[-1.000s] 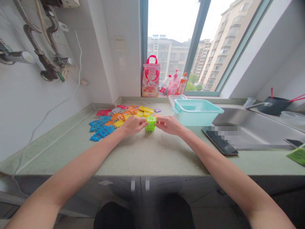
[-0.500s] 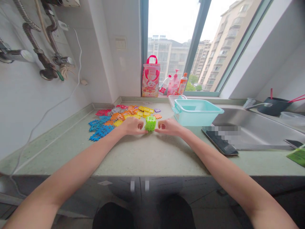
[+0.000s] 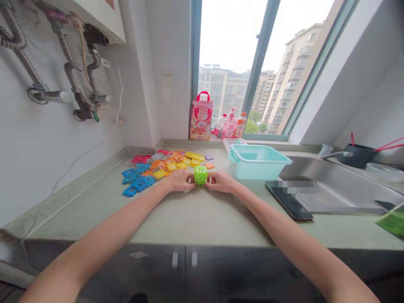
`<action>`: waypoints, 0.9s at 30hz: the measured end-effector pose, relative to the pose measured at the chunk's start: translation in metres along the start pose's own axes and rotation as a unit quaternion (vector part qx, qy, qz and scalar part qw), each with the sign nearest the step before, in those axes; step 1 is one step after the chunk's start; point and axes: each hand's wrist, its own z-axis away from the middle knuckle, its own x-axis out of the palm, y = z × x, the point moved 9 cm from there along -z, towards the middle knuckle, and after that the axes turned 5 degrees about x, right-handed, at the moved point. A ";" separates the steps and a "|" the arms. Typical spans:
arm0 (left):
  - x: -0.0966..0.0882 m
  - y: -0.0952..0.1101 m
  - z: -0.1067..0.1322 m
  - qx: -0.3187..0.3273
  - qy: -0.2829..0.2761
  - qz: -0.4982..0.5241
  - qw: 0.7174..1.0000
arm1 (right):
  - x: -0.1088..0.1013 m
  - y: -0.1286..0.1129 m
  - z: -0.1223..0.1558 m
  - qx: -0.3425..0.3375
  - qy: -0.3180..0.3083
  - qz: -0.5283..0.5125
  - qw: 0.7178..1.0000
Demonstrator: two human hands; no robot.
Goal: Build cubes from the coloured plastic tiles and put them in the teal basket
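Note:
A small bright green cube (image 3: 200, 175) built of notched interlocking plastic tiles sits on the counter between my hands. My left hand (image 3: 180, 181) pinches its left side with curled fingers and thumb. From the right, my right hand (image 3: 221, 182) presses thumb and fingers against the opposite side. Just beyond my left hand lies a spread of flat notched tiles: blue tiles (image 3: 138, 185), orange tiles (image 3: 172, 162), yellow tiles (image 3: 195, 158), red tiles (image 3: 141, 159) and grey tiles (image 3: 158, 157).
An open turquoise plastic bin (image 3: 257, 168) stands right of the hands, its lid behind it. A dark phone (image 3: 288, 201) lies beside the steel sink (image 3: 341, 189). Bottles (image 3: 229, 126) and a pink bag (image 3: 201, 121) line the windowsill.
The view has tilted upward, so the counter appears lower. Both hands have closed in on the green cube's sides, where small gaps showed before.

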 end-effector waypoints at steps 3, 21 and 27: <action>0.001 -0.001 -0.002 0.010 0.007 0.001 1.000 | -0.002 -0.004 0.002 -0.013 0.006 0.002 1.000; -0.002 -0.019 0.004 -0.022 0.010 0.028 0.999 | -0.023 0.011 0.007 -0.024 0.079 -0.129 0.988; -0.003 -0.017 0.008 -0.041 -0.024 0.036 0.998 | -0.060 -0.042 0.000 -0.055 0.048 0.019 0.997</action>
